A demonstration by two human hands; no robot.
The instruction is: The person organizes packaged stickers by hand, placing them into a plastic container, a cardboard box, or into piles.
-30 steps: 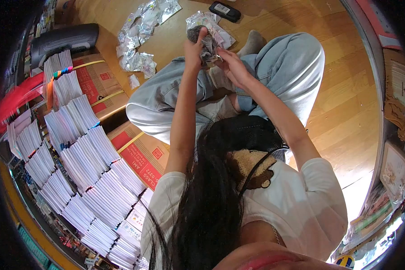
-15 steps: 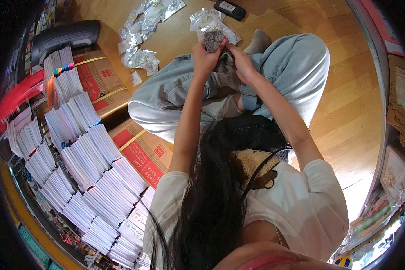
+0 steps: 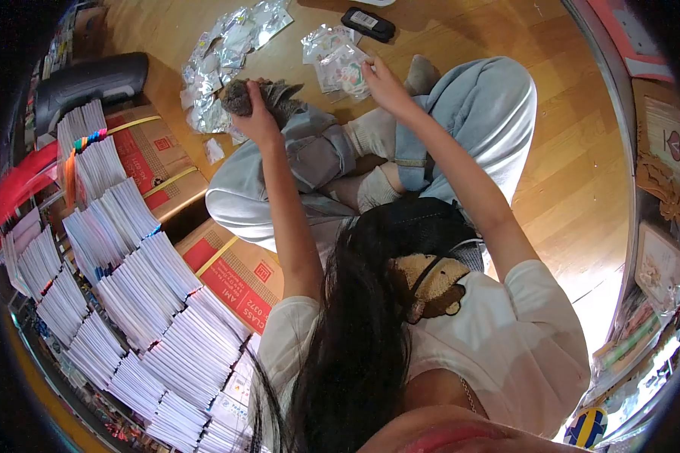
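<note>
A crumpled grey cloth-like bundle is gripped in my left hand, beside the pile of shiny clear packets on the wooden floor. My right hand is stretched forward with its fingers pinched at the edge of a clear packet with small coloured shapes in it. That packet overlaps other packets on the floor. A black case with a white label lies just beyond them.
Stacks of white booklets and red-and-brown cardboard boxes stand on the left. My crossed legs in light jeans lie between the hands and my body. A shelf edge runs along the right.
My hands have come apart. The left one has moved left with the grey bundle, out over the shiny packets. The right one has moved to the packet near the black case.
</note>
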